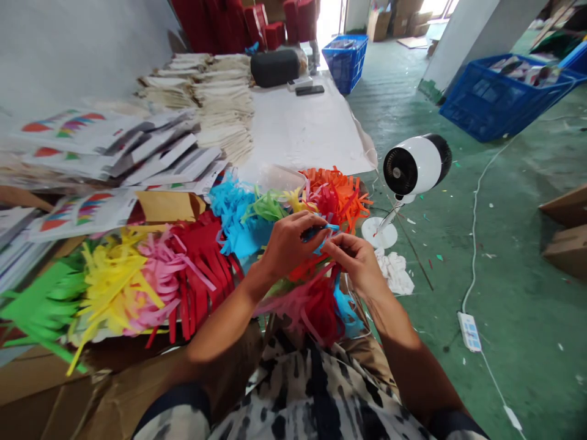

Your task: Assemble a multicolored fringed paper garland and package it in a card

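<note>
My left hand (pixel 290 241) is closed, thumb and fingers pinching a blue paper strip (pixel 332 227) in front of my chest. My right hand (pixel 356 260) meets it from the right, with thumb and forefinger pressed together at the same strip. Below both hands, pink and red fringed paper (pixel 316 308) hangs over my lap, with a blue fringe (pixel 346 311) beside it. Just beyond my hands lie bunches of blue fringed paper (pixel 236 211), green fringed paper (pixel 266 206) and orange fringed paper (pixel 351 198). The exact grip of the fingertips is partly hidden.
Green, yellow, pink and red fringed paper (pixel 119 281) lies at my left. Behind it are printed packets (pixel 82 131) and stacked cream bundles (pixel 220 104). A white fan (pixel 419 165) stands on the right, near a power strip (pixel 469 332). Blue crates (pixel 486 104) sit farther back.
</note>
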Tool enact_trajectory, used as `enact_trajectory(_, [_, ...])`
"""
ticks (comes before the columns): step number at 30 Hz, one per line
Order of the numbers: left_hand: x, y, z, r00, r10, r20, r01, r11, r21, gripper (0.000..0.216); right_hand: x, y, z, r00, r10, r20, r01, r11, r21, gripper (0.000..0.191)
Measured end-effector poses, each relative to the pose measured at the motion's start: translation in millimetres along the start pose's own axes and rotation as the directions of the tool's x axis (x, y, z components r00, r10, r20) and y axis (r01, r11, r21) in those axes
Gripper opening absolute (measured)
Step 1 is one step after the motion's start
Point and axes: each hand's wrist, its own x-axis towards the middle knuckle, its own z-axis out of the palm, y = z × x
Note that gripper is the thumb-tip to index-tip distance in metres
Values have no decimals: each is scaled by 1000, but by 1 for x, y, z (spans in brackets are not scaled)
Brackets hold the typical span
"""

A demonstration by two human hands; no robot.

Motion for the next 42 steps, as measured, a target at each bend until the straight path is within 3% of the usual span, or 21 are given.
enact_trajectory(8, [-1, 0, -6, 998, 57, 32, -56, 998, -23, 5, 3, 2, 0, 994, 83, 66, -93, 981, 169, 40])
enact_trajectory(15, [-4, -4, -8, 985, 158, 66, -158, 987, -1, 8, 5, 5, 0, 996, 69, 53, -79, 975, 206, 38])
enact_trajectory(19, [-3, -2, -15, 970, 207, 131, -204, 978, -36, 13, 5, 10, -1, 999, 28, -18, -25, 988, 152, 36])
enact_trajectory(22, [0, 0, -16, 977, 170, 131, -157, 982, -105, 9, 4, 13, -3, 1000, 11, -27, -9, 996, 90, 37])
enact_trajectory(26, [4, 0, -7, 998, -3, 55, 16, 972, -236, 28, 1, 17, -5, 999, -32, -18, 31, 999, -8, 35])
enact_trajectory(31, [6, 3, -1, 978, -129, 165, 181, 918, -352, 24, -1, 18, -6, 997, -80, -17, 78, 992, -98, 37])
enact_trajectory(35, [4, 6, 1, 980, -115, 161, 160, 938, -308, 24, -3, 15, -5, 996, -76, -49, 71, 992, -104, 41])
enact_trajectory(39, [0, 5, 7, 992, -124, 27, 126, 977, -170, 20, -7, 9, -3, 999, -37, -40, 36, 999, -17, 39])
enact_trajectory(42, [-4, 3, 10, 999, -32, 1, 32, 998, -61, 20, -6, 7, -2, 995, -88, -56, 88, 996, 11, 40])
